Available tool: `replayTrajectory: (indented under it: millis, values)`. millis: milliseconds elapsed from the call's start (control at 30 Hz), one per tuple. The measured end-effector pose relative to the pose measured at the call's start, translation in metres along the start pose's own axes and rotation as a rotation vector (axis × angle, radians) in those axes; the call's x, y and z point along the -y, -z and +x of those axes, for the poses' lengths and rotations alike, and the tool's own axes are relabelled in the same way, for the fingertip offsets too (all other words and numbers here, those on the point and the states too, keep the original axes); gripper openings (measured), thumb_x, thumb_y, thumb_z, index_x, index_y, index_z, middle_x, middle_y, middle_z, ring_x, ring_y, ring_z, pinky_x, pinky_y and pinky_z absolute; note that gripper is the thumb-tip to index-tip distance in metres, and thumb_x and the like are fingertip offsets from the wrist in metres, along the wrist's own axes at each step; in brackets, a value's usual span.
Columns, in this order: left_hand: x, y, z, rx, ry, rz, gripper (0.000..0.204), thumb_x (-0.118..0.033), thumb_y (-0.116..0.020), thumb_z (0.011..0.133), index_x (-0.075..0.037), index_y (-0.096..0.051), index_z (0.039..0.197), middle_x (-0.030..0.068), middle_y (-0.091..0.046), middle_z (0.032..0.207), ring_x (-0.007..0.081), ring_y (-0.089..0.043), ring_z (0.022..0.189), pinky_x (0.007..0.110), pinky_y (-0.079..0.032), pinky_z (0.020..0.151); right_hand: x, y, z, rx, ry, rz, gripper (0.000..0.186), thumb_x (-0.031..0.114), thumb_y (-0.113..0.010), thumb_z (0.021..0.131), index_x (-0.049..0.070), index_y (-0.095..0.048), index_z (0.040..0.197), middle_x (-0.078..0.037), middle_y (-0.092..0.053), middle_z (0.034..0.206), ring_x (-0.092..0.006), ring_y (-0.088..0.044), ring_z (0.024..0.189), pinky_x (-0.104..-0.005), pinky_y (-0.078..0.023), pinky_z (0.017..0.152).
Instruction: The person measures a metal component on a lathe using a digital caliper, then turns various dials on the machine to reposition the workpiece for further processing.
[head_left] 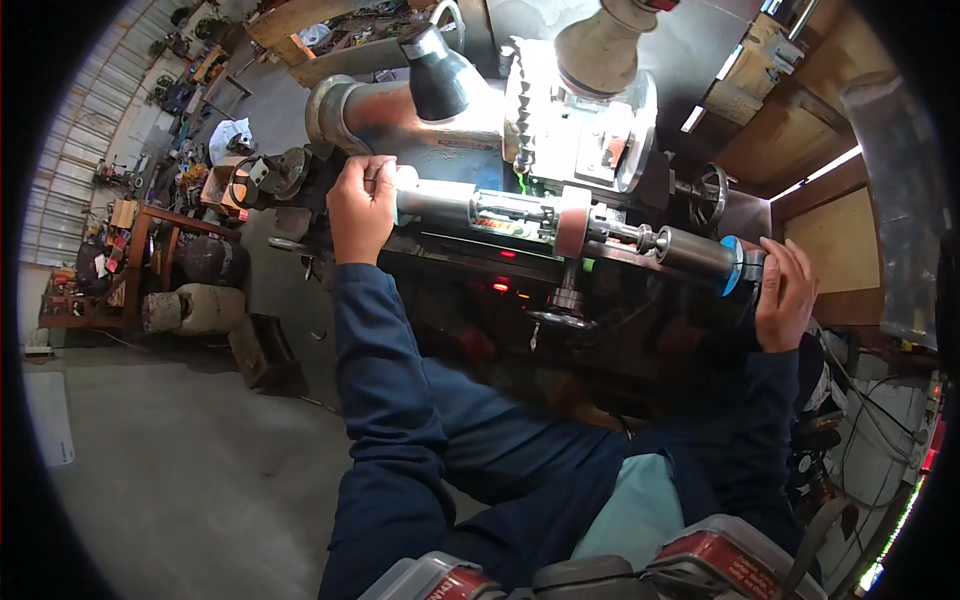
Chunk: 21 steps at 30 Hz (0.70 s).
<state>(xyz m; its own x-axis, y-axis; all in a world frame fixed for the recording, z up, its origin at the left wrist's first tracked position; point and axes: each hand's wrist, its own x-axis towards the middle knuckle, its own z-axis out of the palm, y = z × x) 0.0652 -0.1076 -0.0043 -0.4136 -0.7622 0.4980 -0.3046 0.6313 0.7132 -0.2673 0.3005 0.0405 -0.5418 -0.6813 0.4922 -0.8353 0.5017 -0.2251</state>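
A long metal rod-and-cylinder assembly stretches across the machine in front of me. My left hand (363,205) is closed round its left end, beside a smooth steel cylinder (438,201). At the opposite end my right hand (785,295) curls its fingers on a dark end fitting, just past a blue ring (733,265). A second steel cylinder (692,252) lies next to that ring. Midway along, a reddish-brown block (572,220) surrounds the thinner rods. What my palms touch is hidden.
Behind the assembly stand a brightly lit round wheel housing (640,130) and a black cone-shaped lamp (445,85). A small handwheel (562,318) juts toward me below the block; another handwheel (712,194) is at right. A gas cylinder (192,308) lies on the left.
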Motion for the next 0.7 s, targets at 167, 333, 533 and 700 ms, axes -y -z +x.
replayTrajectory:
  millis: [167,333,533,700]
  values:
    - [0.010,0.003,-0.022,-0.100,-0.019,-0.084,0.014,-0.011,-0.066,0.096,0.002,-0.064,0.098,0.0105,-0.072,0.096,0.0146,-0.070,0.077,0.028,-0.056,0.071,0.008,0.000,-0.015,-0.045,0.070,-0.095,0.035,0.025,-0.044,0.100,0.008,-0.072,0.112,-0.008,-0.071,0.112,-0.0332,-0.058,0.117,-0.0435,-0.040,0.103]
    - [0.015,0.006,-0.034,-0.171,-0.090,-0.016,0.014,-0.011,-0.063,0.097,0.003,-0.063,0.100,0.0119,-0.071,0.101,0.0144,-0.067,0.079,0.029,-0.055,0.070,0.011,0.006,-0.027,-0.068,0.098,-0.092,0.034,0.022,-0.045,0.099,0.005,-0.071,0.113,-0.008,-0.070,0.116,-0.0334,-0.057,0.118,-0.0443,-0.039,0.106]
    - [0.005,0.006,-0.031,-0.049,-0.075,0.033,0.017,-0.014,-0.054,0.102,0.002,-0.060,0.106,0.0115,-0.072,0.106,0.0182,-0.071,0.089,0.032,-0.054,0.080,0.031,0.022,0.009,-0.150,-0.035,0.395,0.025,0.013,-0.055,0.096,0.003,-0.070,0.113,-0.014,-0.069,0.115,-0.0315,-0.065,0.107,-0.0408,-0.051,0.089]
    - [0.006,0.006,-0.020,-0.100,-0.036,0.021,0.014,-0.016,-0.062,0.098,-0.002,-0.066,0.096,0.0107,-0.073,0.089,0.0205,-0.074,0.080,0.033,-0.057,0.072,0.161,-0.040,0.101,0.269,0.158,0.764,0.044,0.038,-0.060,0.098,-0.004,-0.069,0.108,-0.014,-0.070,0.076,-0.0159,-0.067,0.067,-0.0294,-0.050,0.063]
